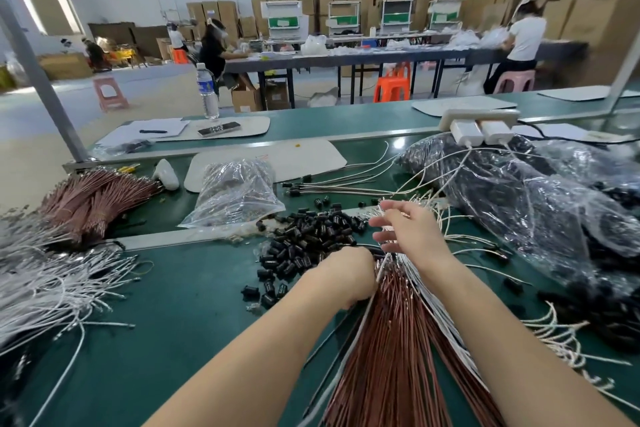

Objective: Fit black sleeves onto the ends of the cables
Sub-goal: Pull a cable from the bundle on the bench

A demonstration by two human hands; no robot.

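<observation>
Curling knuckles-up, left hand (pixel 346 274) hid its own fingers at the head of the cables (pixel 391 340); couldn't tell what it gripped. Right hand (pixel 405 229) had fingers spread and loose over the blurred cable tips, holding nothing. Cables were a thin copper-brown bundle, cut off at the bottom edge. Sleeves (pixel 311 236), short glossy black cylinders, lay piled on the green surface (pixel 173 305) just left of both hands. A crinkled clear bag (pixel 235 191) sat behind the pile.

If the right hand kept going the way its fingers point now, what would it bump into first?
Most likely the pile of black sleeves just left of the right hand; its spread fingers aim that way. Depth is hard to judge from one view.
</observation>
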